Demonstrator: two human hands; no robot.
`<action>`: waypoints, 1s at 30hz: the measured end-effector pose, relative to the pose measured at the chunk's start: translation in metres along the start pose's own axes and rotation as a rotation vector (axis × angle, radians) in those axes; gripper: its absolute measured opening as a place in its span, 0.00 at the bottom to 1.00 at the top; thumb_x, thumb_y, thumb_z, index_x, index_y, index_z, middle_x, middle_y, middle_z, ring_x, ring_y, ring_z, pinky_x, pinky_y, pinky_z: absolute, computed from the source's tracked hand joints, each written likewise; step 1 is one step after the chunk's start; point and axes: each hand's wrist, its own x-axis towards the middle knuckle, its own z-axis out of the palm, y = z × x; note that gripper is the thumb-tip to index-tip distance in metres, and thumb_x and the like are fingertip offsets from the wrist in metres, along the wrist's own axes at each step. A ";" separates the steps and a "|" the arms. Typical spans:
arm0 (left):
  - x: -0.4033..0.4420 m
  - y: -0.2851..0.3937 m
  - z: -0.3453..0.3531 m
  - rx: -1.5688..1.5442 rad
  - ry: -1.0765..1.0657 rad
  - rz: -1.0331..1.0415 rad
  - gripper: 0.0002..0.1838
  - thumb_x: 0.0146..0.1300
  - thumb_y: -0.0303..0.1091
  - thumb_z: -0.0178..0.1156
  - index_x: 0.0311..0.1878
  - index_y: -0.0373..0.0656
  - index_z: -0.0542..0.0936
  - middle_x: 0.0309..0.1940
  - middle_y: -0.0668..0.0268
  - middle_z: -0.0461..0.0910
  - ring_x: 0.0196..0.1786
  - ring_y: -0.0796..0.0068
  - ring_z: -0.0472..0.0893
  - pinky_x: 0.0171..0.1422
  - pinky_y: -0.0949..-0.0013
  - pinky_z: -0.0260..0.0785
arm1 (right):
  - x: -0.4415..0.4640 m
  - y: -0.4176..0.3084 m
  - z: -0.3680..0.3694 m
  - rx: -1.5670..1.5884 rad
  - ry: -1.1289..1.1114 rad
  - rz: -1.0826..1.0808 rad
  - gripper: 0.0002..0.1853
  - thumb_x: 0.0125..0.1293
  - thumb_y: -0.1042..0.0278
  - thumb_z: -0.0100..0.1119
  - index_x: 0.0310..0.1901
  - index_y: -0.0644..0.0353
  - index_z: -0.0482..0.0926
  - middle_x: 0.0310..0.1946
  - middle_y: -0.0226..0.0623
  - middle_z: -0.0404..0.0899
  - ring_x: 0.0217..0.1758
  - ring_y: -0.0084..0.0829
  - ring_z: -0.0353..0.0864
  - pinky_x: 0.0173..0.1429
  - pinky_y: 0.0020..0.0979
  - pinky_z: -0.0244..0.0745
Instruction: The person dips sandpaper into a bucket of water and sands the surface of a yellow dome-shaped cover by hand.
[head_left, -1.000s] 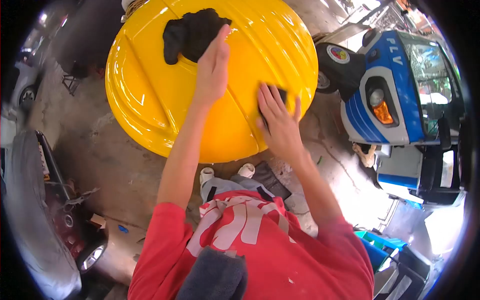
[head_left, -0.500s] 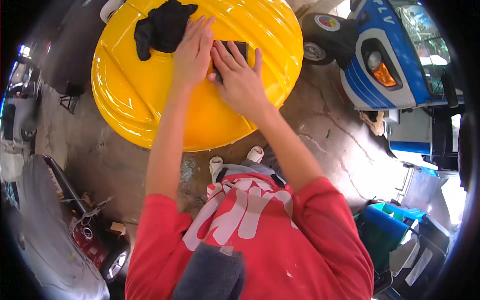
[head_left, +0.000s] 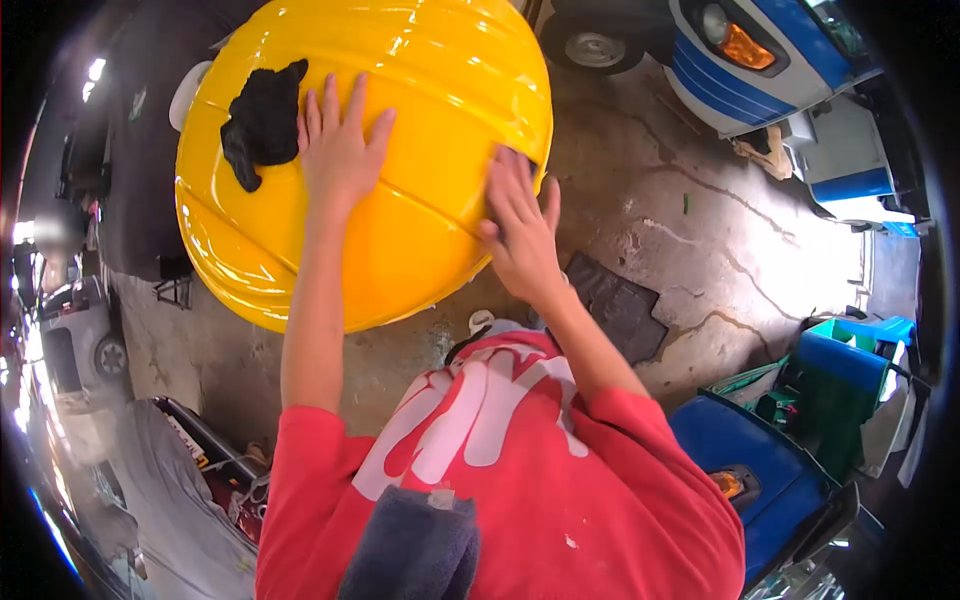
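Note:
A large glossy yellow ribbed panel [head_left: 420, 180] with a rounded outline is in front of me. My left hand [head_left: 340, 160] lies flat on it with fingers spread, just right of a crumpled black cloth [head_left: 265, 125]. At the panel's right edge, my right hand [head_left: 522, 225] has its fingers over a dark flat pad [head_left: 530, 165]. Only a small part of that pad shows past the fingers, and its exact kind cannot be made out.
A blue and white vehicle [head_left: 740, 80] stands at upper right, a blue one [head_left: 740, 470] at lower right. A dark mat [head_left: 615, 305] lies on the stained concrete floor [head_left: 690, 240]. A grey-covered vehicle [head_left: 180, 490] is at lower left.
My right hand has slid right with the dark pad, from mid-panel to the panel's edge. My left hand has moved apart from it, its fingers now spread. The camera view has shifted right.

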 end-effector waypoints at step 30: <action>0.021 -0.020 0.007 0.026 -0.139 0.058 0.40 0.73 0.66 0.41 0.81 0.56 0.56 0.81 0.48 0.49 0.82 0.39 0.47 0.84 0.45 0.35 | -0.013 -0.009 0.059 0.479 0.382 0.497 0.31 0.78 0.60 0.41 0.80 0.51 0.52 0.83 0.36 0.49 0.85 0.41 0.47 0.80 0.65 0.33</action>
